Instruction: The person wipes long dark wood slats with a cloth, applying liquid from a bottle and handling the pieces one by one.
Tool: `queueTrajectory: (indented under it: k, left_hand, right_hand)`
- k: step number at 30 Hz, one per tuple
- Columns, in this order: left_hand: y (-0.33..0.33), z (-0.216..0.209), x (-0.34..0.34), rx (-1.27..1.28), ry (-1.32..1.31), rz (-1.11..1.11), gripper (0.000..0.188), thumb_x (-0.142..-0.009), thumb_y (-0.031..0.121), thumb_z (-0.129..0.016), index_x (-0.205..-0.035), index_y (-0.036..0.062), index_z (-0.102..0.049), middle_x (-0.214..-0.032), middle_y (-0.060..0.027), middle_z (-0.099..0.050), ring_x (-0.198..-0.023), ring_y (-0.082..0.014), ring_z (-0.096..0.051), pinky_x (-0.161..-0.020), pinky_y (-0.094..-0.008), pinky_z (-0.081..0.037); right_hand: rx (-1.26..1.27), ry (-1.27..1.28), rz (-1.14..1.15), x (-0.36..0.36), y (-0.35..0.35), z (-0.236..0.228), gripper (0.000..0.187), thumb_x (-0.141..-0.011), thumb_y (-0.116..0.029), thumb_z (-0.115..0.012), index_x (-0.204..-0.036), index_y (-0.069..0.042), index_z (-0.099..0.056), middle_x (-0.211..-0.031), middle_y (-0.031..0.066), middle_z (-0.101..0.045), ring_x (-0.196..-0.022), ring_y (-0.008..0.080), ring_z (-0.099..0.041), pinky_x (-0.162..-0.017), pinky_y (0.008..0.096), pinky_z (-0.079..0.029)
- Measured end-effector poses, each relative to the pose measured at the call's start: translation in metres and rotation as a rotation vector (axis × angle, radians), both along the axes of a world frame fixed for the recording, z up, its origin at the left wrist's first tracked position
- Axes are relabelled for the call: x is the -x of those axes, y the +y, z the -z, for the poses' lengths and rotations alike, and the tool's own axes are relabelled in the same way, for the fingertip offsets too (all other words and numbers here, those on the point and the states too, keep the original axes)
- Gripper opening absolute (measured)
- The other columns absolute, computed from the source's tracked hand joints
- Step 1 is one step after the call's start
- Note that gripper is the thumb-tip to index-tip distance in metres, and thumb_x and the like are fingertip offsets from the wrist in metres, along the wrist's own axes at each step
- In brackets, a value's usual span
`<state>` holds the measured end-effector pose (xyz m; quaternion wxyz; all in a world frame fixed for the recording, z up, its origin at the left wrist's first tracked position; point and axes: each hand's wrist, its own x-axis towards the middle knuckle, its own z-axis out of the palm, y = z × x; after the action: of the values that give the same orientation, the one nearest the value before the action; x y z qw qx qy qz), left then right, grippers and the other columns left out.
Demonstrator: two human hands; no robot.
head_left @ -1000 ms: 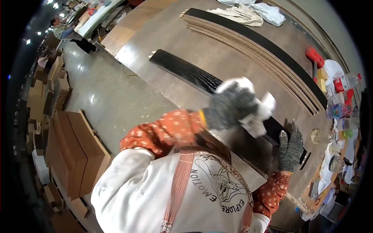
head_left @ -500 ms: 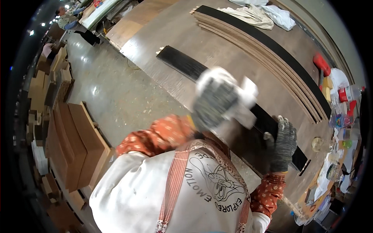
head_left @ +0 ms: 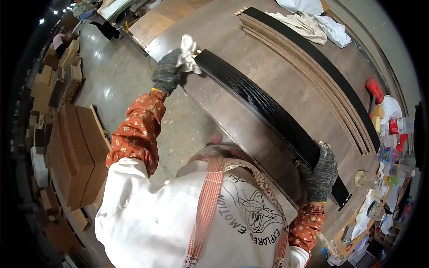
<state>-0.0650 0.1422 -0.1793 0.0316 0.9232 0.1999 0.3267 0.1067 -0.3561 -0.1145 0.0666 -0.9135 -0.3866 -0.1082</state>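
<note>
Ok, I saw left hand (head_left: 167, 71) stretched out, fist pinching white rag (head_left: 188, 52) at far end of black board (head_left: 268, 111); right hand (head_left: 321, 172) curled, pressed on near end.

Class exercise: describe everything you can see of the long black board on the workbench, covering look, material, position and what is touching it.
The black board is a long, narrow strip with a glossy dark face showing wood-grain texture and a pale raw end at the far tip. It lies flat along the brown workbench, near its front edge. The left hand, in a grey knit glove, presses a white cloth against its far end; the gloved right hand rests on it near the close end. A stack of similar strips lies apart behind it.
</note>
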Motion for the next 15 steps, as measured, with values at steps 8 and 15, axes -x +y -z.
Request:
queueTrajectory:
  k: [8, 15]
  left_hand:
    - [-0.135, -0.032, -0.013, 0.238, -0.305, 0.245, 0.046, -0.085, 0.009, -0.057, -0.131, 0.0087, -0.049, -0.122, -0.0135, -0.056, -0.11, -0.0259, -0.056, -0.095, -0.0374, -0.045]
    - [-0.154, 0.022, -0.053, -0.237, 0.035, 0.426, 0.052, -0.088, 0.031, -0.051, -0.139, 0.0211, -0.042, -0.146, -0.0078, -0.037, -0.139, -0.0277, -0.03, -0.115, -0.0498, -0.021]
  right_hand:
    - [0.118, -0.135, -0.074, 0.005, 0.025, -0.004, 0.081, -0.071, -0.055, -0.069, -0.133, -0.008, -0.045, -0.124, 0.0129, -0.055, -0.116, 0.0331, -0.051, -0.099, 0.046, -0.039]
    - [0.07, 0.027, -0.069, 0.012, 0.029, -0.011, 0.079, -0.072, -0.046, -0.072, -0.133, -0.005, -0.044, -0.122, 0.0164, -0.056, -0.112, 0.0351, -0.053, -0.095, 0.0466, -0.042]
